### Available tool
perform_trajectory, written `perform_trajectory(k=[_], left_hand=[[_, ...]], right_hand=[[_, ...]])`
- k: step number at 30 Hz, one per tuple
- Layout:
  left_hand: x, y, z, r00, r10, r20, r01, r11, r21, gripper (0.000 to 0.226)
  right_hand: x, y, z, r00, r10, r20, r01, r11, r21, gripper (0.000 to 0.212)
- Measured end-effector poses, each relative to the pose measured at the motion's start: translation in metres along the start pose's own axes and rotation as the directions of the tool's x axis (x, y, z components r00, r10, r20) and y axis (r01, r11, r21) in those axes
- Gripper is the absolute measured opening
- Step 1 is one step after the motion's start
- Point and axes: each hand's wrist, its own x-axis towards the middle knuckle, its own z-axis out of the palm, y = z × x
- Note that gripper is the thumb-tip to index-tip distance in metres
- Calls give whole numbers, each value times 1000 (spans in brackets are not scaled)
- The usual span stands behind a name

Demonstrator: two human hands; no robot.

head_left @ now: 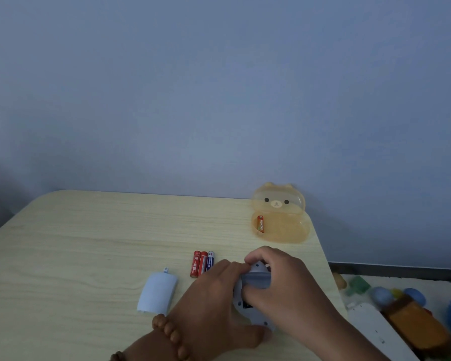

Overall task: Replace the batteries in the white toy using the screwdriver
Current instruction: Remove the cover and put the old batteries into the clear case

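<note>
white toy (255, 317) on table (89, 243), near right, mostly covered by hands. left hand (214, 293) grips toy's left side, thumb along near edge. right hand (281, 280) curled over toy's far edge, thumb pressing its middle. detached cover (158, 293) lies left of hands; three batteries (202, 263) just beyond left hand.

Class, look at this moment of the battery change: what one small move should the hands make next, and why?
Probably the right hand should reach for one of the three batteries beside the white toy, while the left hand steadies it. The battery cover already lies off on the table, so the toy is open; fingers hide whether batteries are already inside.
</note>
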Motion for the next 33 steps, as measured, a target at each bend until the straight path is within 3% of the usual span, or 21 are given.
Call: perform_trajectory(k=[8, 17, 23, 27, 33], left_hand=[[1, 0, 7, 999, 33, -25, -32, 999, 10, 77], [2, 1, 6, 998, 59, -32, -59, 998, -8, 78], [2, -2, 7, 996, 56, -63, -58, 998, -31, 76], [3, 0, 6, 996, 69, -53, -70, 997, -19, 75], [2, 2, 7, 997, 53, -47, -53, 999, -9, 74]], right_hand=[[-3, -4, 2, 998, -63, -14, 61, 992, -115, 32], [-6, -2, -5, 999, -50, 11, 50, 998, -36, 30], [-13, 10, -16, 991, -110, 71, 110, 994, 1, 25], [-9, 18, -24, 978, -143, 152, 153, 986, -60, 14], [6, 10, -36, 947, -199, 253, 247, 954, -171, 15]])
